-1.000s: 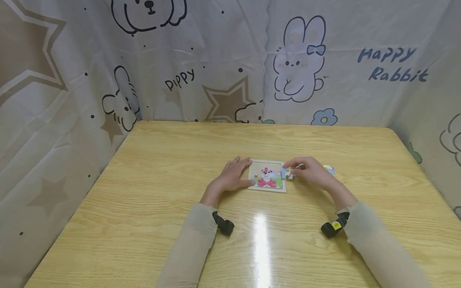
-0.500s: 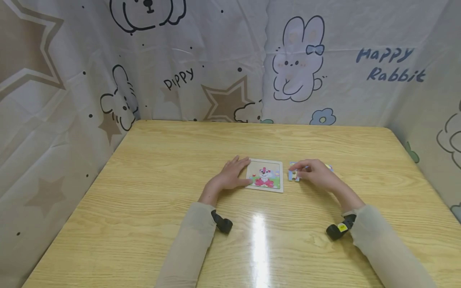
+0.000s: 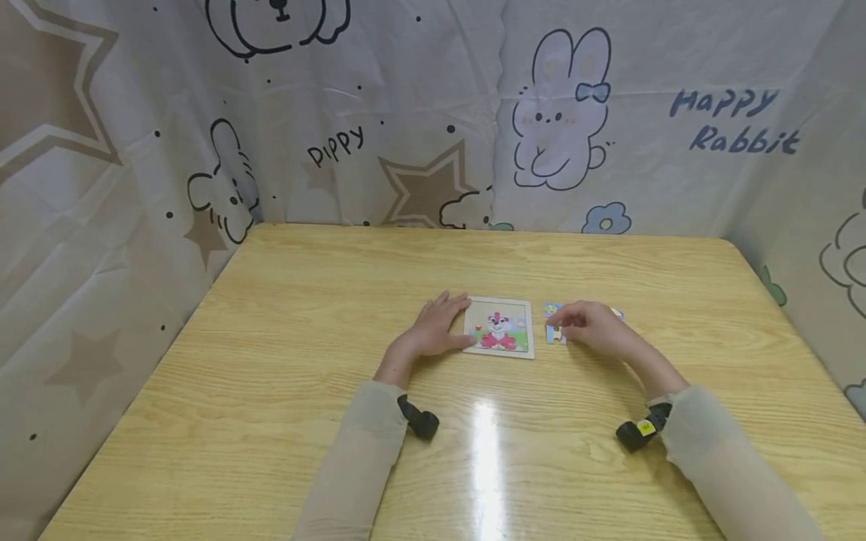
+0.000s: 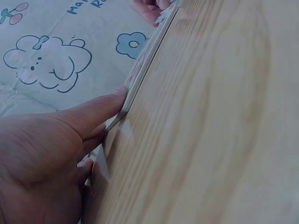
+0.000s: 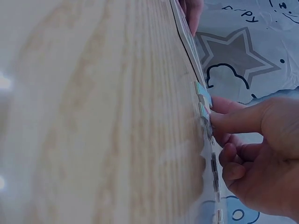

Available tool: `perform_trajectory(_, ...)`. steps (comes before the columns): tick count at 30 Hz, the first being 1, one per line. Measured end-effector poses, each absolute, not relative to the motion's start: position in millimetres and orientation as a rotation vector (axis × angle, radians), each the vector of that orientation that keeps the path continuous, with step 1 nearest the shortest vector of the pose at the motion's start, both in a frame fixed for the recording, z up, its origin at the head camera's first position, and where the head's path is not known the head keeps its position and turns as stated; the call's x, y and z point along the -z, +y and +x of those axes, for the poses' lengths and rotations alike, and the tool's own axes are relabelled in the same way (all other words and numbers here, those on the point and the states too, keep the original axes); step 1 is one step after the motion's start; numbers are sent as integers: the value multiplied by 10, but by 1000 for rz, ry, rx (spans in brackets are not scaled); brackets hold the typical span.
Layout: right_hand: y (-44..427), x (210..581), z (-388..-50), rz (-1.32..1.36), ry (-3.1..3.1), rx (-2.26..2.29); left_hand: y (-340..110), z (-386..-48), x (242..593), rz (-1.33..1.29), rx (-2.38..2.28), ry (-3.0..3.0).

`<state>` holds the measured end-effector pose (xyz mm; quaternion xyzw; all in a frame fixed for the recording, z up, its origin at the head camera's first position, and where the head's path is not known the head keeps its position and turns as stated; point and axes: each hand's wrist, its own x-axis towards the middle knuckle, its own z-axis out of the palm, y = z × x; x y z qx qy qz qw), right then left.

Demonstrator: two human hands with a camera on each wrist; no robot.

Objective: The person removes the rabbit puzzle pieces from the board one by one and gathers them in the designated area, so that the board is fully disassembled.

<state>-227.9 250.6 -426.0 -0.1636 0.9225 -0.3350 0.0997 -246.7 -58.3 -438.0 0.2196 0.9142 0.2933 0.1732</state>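
Note:
A square puzzle board [image 3: 499,302] with a pale rim lies on the table, a pink cartoon animal filling its lower part and bare tray above. My left hand [image 3: 433,328] rests at its left edge, thumb on the lower left and fingers spread toward the upper left corner. To the right of the board, my right hand [image 3: 595,329] pinches a small blue puzzle piece [image 3: 557,335] at table level. In the right wrist view, thumb and index finger meet at the piece [image 5: 204,110]; its far side is hidden.
Another puzzle piece [image 3: 552,308] lies just behind the right fingertips, and one more piece [image 3: 618,313] shows partly behind the right hand. The wooden table [image 3: 304,300] reaches back to a printed curtain [image 3: 379,98].
My right hand has carried the puzzle piece from the board's right edge rightward to the table beside the other pieces. My left hand has stayed at the board.

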Motion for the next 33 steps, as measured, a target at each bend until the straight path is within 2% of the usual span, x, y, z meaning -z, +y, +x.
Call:
perform_trajectory(12,2452,4277,-2289,-544,2788,975,-594,-2484,4408,631,-833,2601)
perform_trajectory(25,1881,4275,-2491,-598,2716,989,-599,-2466,4391,612,-861,2585)
perform_trajectory(33,1720,4251,-2562,-589,2640,955,-598,-2480,4405,617,-875,2587)
